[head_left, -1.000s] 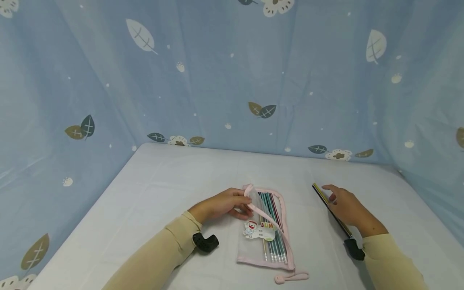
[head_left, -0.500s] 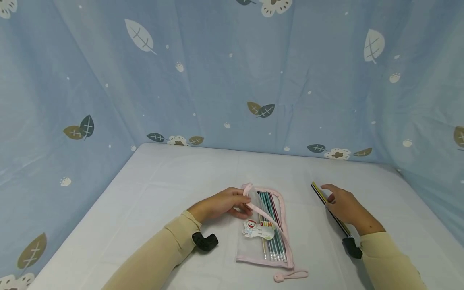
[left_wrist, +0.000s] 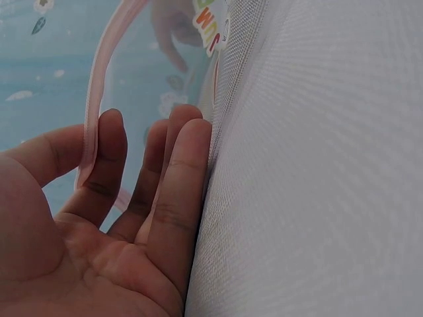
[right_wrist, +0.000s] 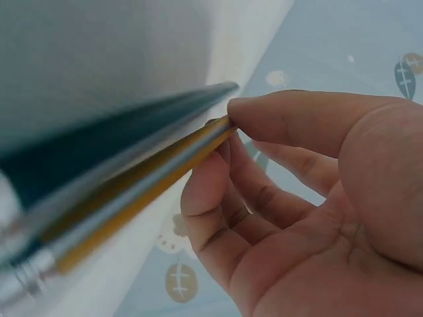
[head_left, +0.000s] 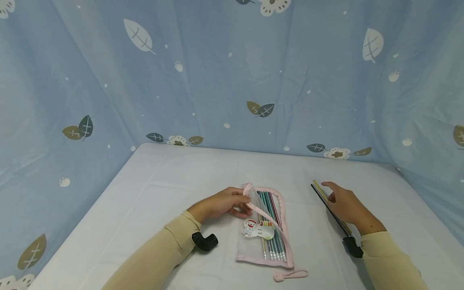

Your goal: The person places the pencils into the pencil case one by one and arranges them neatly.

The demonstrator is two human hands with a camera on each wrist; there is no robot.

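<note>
My left hand pinches the pink zipper edge of a see-through mesh pencil pouch, lifting one side of its mouth. Several pencils, mostly teal, lie inside the pouch, beneath a cartoon label. To the right of the pouch, my right hand holds a few pencils slanting with their far ends up and left. Thumb and fingertips pinch a yellow striped pencil in the right wrist view, with a dark teal pencil beside it. Their near ends are blurred there.
A pink pull loop hangs off the pouch's near corner onto the white tabletop. Blue leaf-patterned cloth walls the back and sides. Each wrist carries a black camera mount.
The pencils' far ends in my right hand have spread slightly apart, the yellow one reaching a bit farther. My left hand and the pouch stay where they were.
</note>
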